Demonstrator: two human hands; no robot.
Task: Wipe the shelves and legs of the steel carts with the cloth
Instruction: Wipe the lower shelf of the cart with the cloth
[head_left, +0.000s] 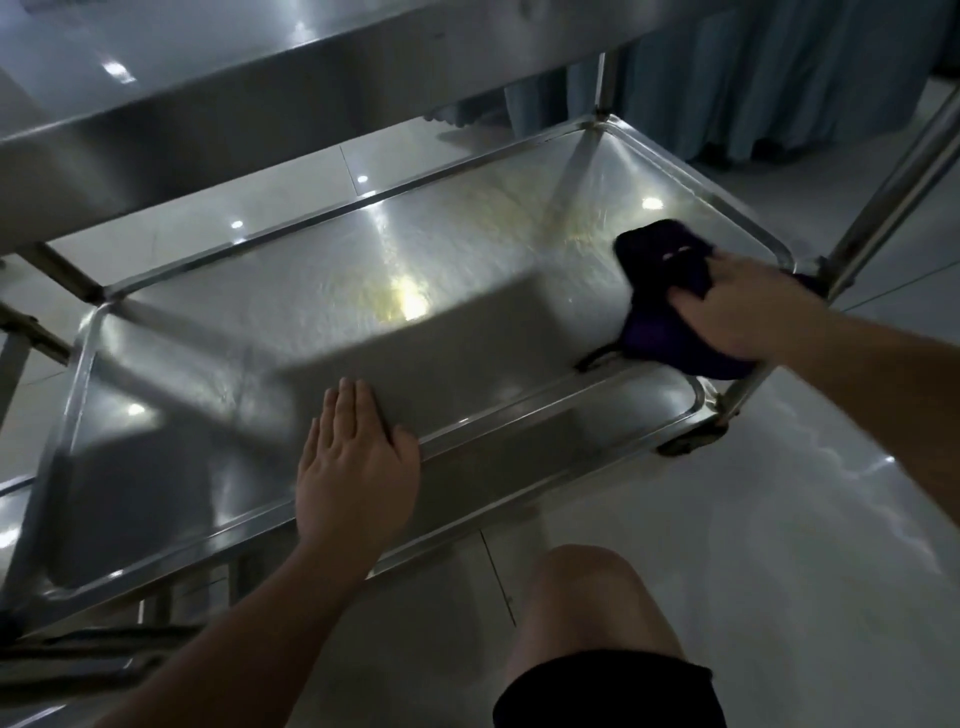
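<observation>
Down at the bottom edge, a bare knee (582, 597) pokes in over pale floor tiles (753, 519), so the person looks crouched right up against the steel cart. Just above it, the left hand (358, 467) lies flat, fingers straight and together, palm pressing on the near rim of the lower shelf (311, 322), gripping nothing, apparently steadying the cart. That shelf is a shallow stainless tray with a raised lip, its long axis running from lower left up toward the upper right, and yellowish smears show in the glare near its middle and far corner. Over on the right end, the right hand (737, 312) presses down on the dark purple cloth (660, 291), fingers spread over it; whether any fingers curl under the fabric I cannot tell. The cloth is bunched and floppy, soft and light by the look of it, best held by a flat palm with the bulk gathered beneath, and a loose tail trails toward the near rim. Beside that hand, a tubular leg (893, 187) rises steeply, a rigid and probably slick thing to wrap the cloth around. Overhead, the upper shelf (208, 104) crosses the view, and beyond it hang bluish curtains (779, 78).
</observation>
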